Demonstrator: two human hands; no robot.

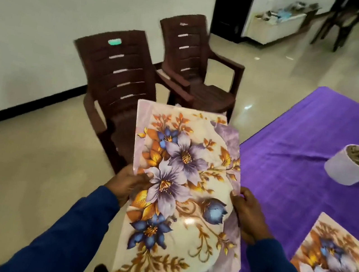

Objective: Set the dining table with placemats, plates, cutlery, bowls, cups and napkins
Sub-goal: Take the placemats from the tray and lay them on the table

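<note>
Mats in hand: a small stack of floral placemats (183, 198), held in the air over the floor, just off the near-left edge of the tabletop; edges of lower mats peek out at the top right and bottom right.
Left hand (129, 183): grips the stack's left edge, thumb on top on a purple flower, fingers underneath.
Right hand (247, 212): grips the stack's right edge, thumb on top, fingers curled beneath.
Laid mat (338, 271): one matching placemat flat on the tabletop at lower right, partly cut off by the frame.
Tabletop (291, 169): covered by a purple cloth.
Pot (353, 165): white, with soil and a plant stem, farther back on the cloth.
Chairs (119, 92): two brown plastic ones by the white wall on a glossy tiled floor.
</note>
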